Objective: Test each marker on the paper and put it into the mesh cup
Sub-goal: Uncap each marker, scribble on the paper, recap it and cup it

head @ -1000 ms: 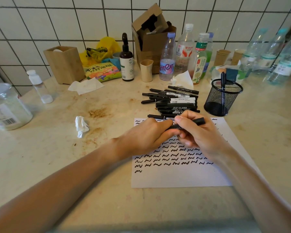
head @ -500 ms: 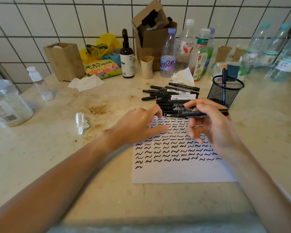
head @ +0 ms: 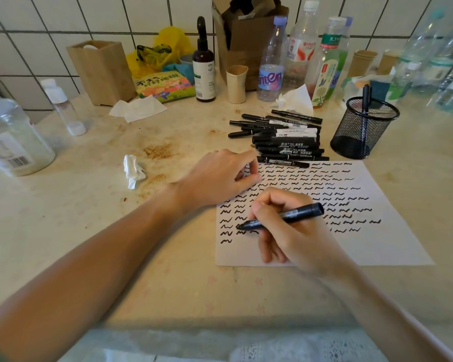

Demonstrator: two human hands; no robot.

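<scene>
Right hand (head: 285,226) grip pinches marker (head: 283,216), tip on paper (head: 392,246) | left hand (head: 220,178) loosely curled

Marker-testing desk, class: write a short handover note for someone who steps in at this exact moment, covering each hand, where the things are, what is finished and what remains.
Right hand: grips an uncapped marker, tip down on the paper near the lower left squiggles.
Left hand: rests on the paper's upper left corner, fingers curled; whether it holds the cap cannot be seen.
Mesh cup: stands right of the pile, one marker inside.
Pile of markers: lies just beyond the paper.
Done: many rows of test squiggles, one marker in the cup.
Left: finish this test, cap the marker, drop it in the cup, then work through the pile.
</scene>
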